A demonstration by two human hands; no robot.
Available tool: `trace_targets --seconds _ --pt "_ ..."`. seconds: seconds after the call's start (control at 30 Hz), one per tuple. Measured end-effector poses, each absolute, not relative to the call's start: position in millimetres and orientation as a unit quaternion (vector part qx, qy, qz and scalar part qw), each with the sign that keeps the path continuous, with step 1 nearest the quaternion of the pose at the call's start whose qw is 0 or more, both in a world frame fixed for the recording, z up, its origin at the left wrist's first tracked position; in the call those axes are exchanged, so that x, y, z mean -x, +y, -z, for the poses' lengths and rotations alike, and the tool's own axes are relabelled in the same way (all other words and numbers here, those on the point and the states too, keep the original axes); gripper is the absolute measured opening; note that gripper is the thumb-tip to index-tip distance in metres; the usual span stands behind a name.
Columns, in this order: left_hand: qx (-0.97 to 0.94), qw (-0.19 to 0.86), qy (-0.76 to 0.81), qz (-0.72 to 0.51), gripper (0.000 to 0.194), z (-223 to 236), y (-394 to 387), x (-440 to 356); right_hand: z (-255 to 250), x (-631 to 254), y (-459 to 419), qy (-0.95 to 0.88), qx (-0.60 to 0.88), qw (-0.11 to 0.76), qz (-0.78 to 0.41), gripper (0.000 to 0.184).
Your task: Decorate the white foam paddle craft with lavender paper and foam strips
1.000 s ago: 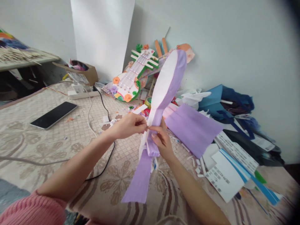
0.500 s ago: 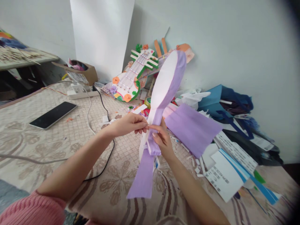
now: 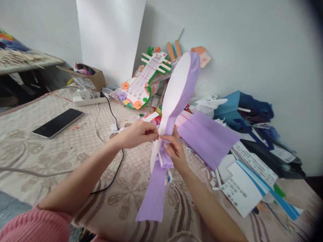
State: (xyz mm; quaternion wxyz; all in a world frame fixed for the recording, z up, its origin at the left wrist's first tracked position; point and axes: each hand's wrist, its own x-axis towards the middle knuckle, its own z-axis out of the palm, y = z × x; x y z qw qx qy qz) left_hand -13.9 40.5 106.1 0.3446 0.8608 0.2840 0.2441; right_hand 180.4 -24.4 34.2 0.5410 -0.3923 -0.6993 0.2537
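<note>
A white, lute-shaped cardboard craft (image 3: 178, 80) stands tilted in front of me, its rounded body up and its side covered in purple crepe paper. Around its narrow neck, my right hand (image 3: 174, 148) is closed, with the index finger and thumb along the purple side. My left hand (image 3: 146, 132) pinches at the neck's left edge, close to the right fingertip; whatever is between its fingers is too small to make out. A loose purple crepe paper strip (image 3: 152, 195) hangs from the craft's lower end.
Behind leans a decorated cardboard instrument (image 3: 143, 82) with paper flowers. To the right lie a purple crepe sheet (image 3: 208, 137), printed card (image 3: 243, 195) and a blue bag (image 3: 227, 107). On the left are a phone (image 3: 58, 123), a power strip (image 3: 89, 101), cables and a cardboard box (image 3: 94, 80).
The hanging purple strip reaches slightly lower, and the craft's top has tilted a little. Both hands keep nearly the same place and grip.
</note>
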Motion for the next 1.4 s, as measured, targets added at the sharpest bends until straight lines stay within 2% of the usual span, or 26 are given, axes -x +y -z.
trace_targets --seconds 0.13,0.3,0.4,0.53,0.63,0.7,0.8,0.87,0.97,1.03,1.1,1.2,1.4 --pt "-0.864 0.301 0.302 -0.268 0.016 -100 43 9 -33 -180 -26 -0.708 0.393 0.533 -0.246 0.022" --pt "-0.834 0.326 0.345 -0.281 0.014 -89 52 3 -33 -178 -28 -0.732 0.382 0.517 -0.224 0.024" --pt "-0.825 0.327 0.364 -0.283 0.023 -86 53 3 -32 -179 -27 -0.730 0.384 0.523 -0.217 0.024" --pt "-0.818 0.262 0.425 -0.286 0.036 -80 54 2 -32 -181 -26 -0.717 0.395 0.529 -0.225 0.024" --pt "-0.805 0.236 0.433 -0.330 0.024 -77 57 2 -32 -181 -25 -0.714 0.396 0.531 -0.229 0.024" --pt "-0.798 0.246 0.425 -0.349 0.025 -75 57 3 -33 -182 -24 -0.714 0.402 0.527 -0.226 0.025" --pt "-0.788 0.299 0.411 -0.348 0.039 -69 55 5 -33 -183 -23 -0.710 0.409 0.526 -0.229 0.025" --pt "-0.774 0.388 0.364 -0.342 0.039 -60 51 6 -33 -184 -22 -0.704 0.407 0.530 -0.238 0.025" --pt "-0.732 0.543 0.276 -0.305 0.052 -42 40 5 -34 -184 -23 -0.693 0.411 0.534 -0.256 0.025" --pt "-0.704 0.601 0.242 -0.290 0.062 -32 34 1 -35 -183 -23 -0.689 0.407 0.538 -0.266 0.025" --pt "-0.690 0.618 0.219 -0.308 0.067 -25 29 -4 -35 -182 -23 -0.686 0.400 0.542 -0.273 0.026" --pt "-0.678 0.626 0.196 -0.333 0.064 -20 27 -11 -35 -181 -22 -0.680 0.397 0.548 -0.281 0.026" --pt "-0.658 0.626 0.226 -0.352 0.069 -22 33 -20 -35 -181 -23 -0.669 0.404 0.555 -0.283 0.030"
